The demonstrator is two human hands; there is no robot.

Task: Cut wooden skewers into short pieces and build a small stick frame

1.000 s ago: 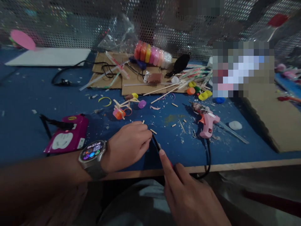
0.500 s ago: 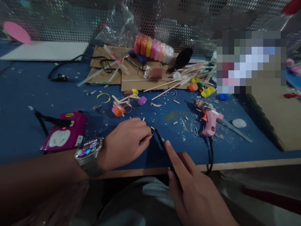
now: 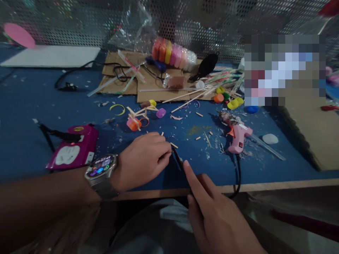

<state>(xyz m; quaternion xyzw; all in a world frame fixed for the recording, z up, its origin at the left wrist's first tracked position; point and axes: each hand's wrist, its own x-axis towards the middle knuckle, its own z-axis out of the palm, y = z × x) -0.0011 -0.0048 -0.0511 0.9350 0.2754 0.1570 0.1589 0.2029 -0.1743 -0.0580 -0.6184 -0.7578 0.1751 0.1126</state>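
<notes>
- Beneath the outstretched index finger of the right hand (image 3: 212, 208) runs a dark slim tool (image 3: 178, 159), the other fingers wrapped about its rear; it looks light and stiff, probably sharp toward the far end, so the grip belongs well back, as it is.
- Just ahead of that index fingertip, beside the tool's far end, a short wooden piece (image 3: 174, 145) shows; whether the two touch, I cannot tell.
- Right against that piece sit the curled fingers of the left hand (image 3: 144, 158), bunched together palm down; what they pinch is hidden.
- The piece should be nearly weightless, dry rather than slippery, stiff but easily snapped; best pinched close to one end, fingertips clear of the tool.
- Beyond the left knuckles stands a small stick frame (image 3: 140, 113), its thin joints likely fragile.
- Farther out, past the right fingertips, wooden offcuts (image 3: 198, 138) dot the blue tabletop (image 3: 87, 113), and a pink glue gun (image 3: 237, 139) lies to their right.
</notes>
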